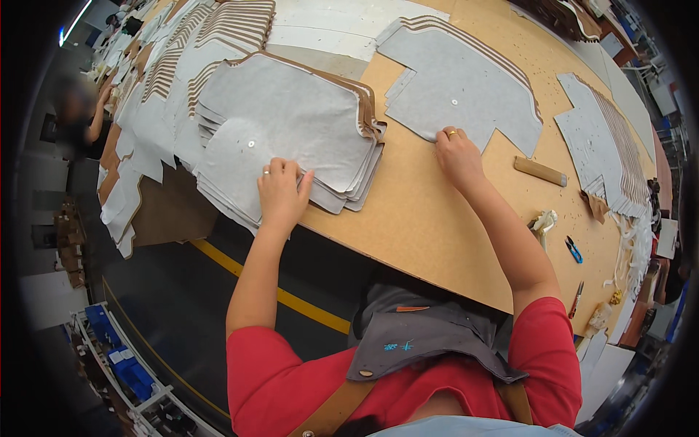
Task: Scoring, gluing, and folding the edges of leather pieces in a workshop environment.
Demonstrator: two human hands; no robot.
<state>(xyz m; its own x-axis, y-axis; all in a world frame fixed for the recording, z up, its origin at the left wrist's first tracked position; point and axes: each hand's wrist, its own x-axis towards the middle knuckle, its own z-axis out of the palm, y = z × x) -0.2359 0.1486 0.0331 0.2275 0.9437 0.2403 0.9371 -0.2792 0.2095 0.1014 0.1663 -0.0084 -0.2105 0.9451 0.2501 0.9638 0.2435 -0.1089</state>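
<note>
Nearest us, a grey apron (437, 342) sits below the slanting near edge of a tan table (408, 218). To the left lies dark floor (175, 306) with a yellow stripe (313, 312); past it, a rack (156, 397) carries blue bins (135, 375), their contents too dim to tell. The widest stretch of bare board runs between our hands to the table's edge.

Our left hand (282, 191) rests, fingers bent, on the near part of a thick stack of grey panels (291, 109), whose near left corner juts past the edge; we cannot tell whether it pinches a layer. Our right hand (460, 156) touches the near edge of a thinner, fanned set of grey panels (473, 80), right of that stack and apart from it; whether it grips, we cannot tell. Blue snips (574, 250) and a brown block (540, 171) lie to the right, striped panels (608, 146) beyond. At far left, a co-worker (76, 109) is near layered piles (175, 80).
</note>
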